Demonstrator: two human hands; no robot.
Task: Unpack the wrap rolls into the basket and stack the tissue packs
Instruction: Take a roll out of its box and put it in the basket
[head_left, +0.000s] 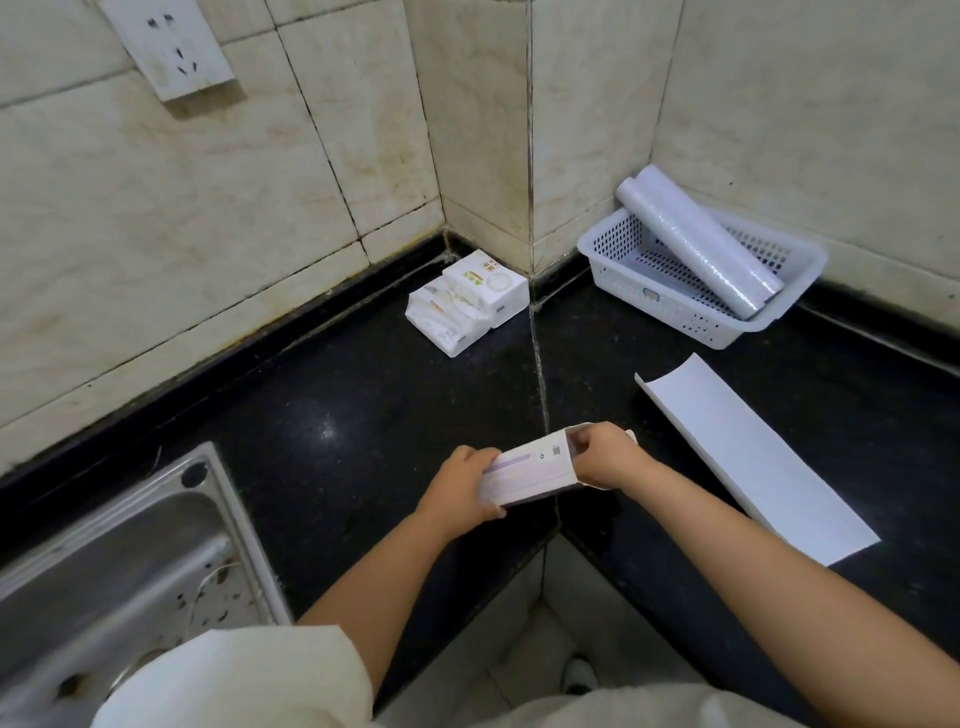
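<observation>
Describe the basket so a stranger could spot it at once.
Find the black countertop under the tiled walls and follow it into its far right corner. There stands the white perforated plastic basket, the only container, with two wrap rolls lying slanted over its rim.

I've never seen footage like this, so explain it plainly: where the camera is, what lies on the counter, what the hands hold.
There is no machine. One camera on a person's head looks down at their bare arms. The left hand grips one end of a long white box; the right hand works at its open end. On the black counter stand a white basket holding two wrap rolls, tissue packs in the corner, an empty white sleeve, and a steel sink.
</observation>
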